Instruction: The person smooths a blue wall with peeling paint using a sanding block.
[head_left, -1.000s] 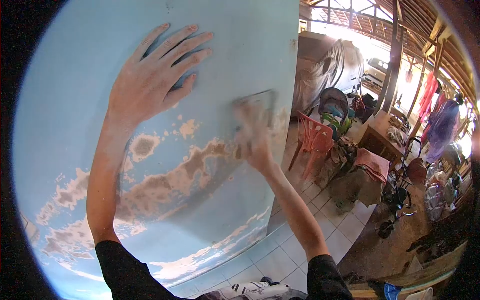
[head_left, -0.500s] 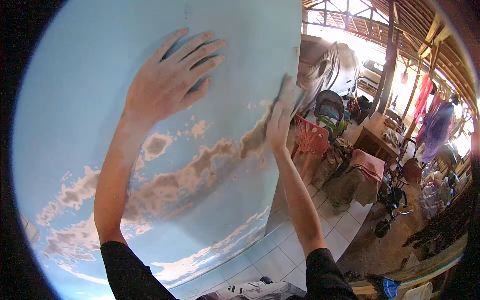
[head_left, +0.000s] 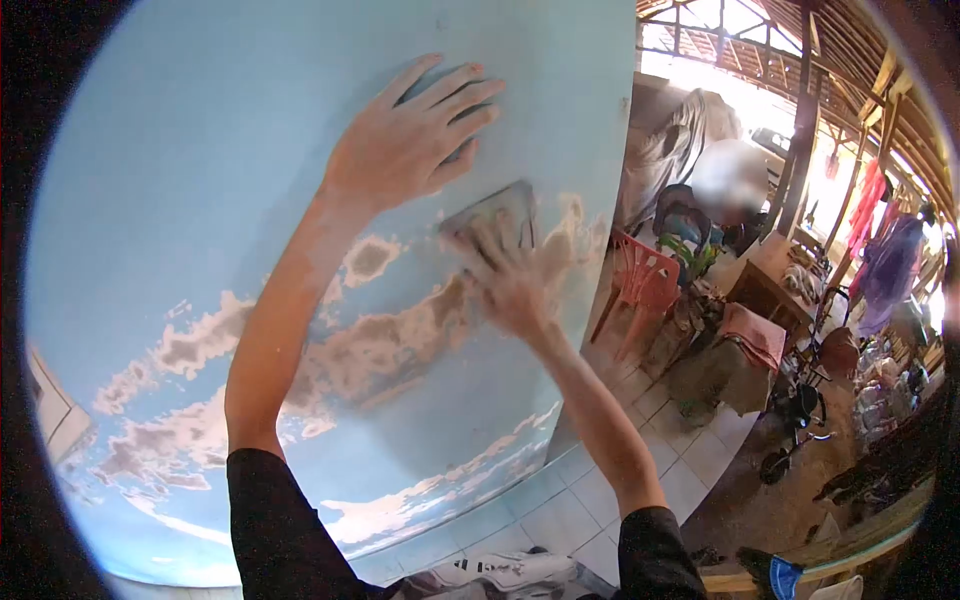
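A light blue wall (head_left: 250,150) fills the left and middle of the view, with bare grey-brown and whitish patches (head_left: 370,345) running across it in an uneven band. High on the blue paint, my left hand (head_left: 405,140) lies flat with its fingers spread, holding nothing. Lower and to the right, my right hand (head_left: 515,295) presses a grey, dark-edged sheet of sandpaper (head_left: 525,210) against the wall beside the patches. Motion smears its fingers and part of the sheet.
Right of the wall's edge stands a red plastic chair (head_left: 645,270), with a covered vehicle (head_left: 680,145) behind it. A small wooden table (head_left: 765,295) and hanging clothes (head_left: 880,265) are farther right. White floor tiles (head_left: 565,525) run along the wall's base.
My right hand has moved left and slightly down with the sandpaper, away from the wall's edge. My left hand stays spread on the wall; the whole view has shifted a little.
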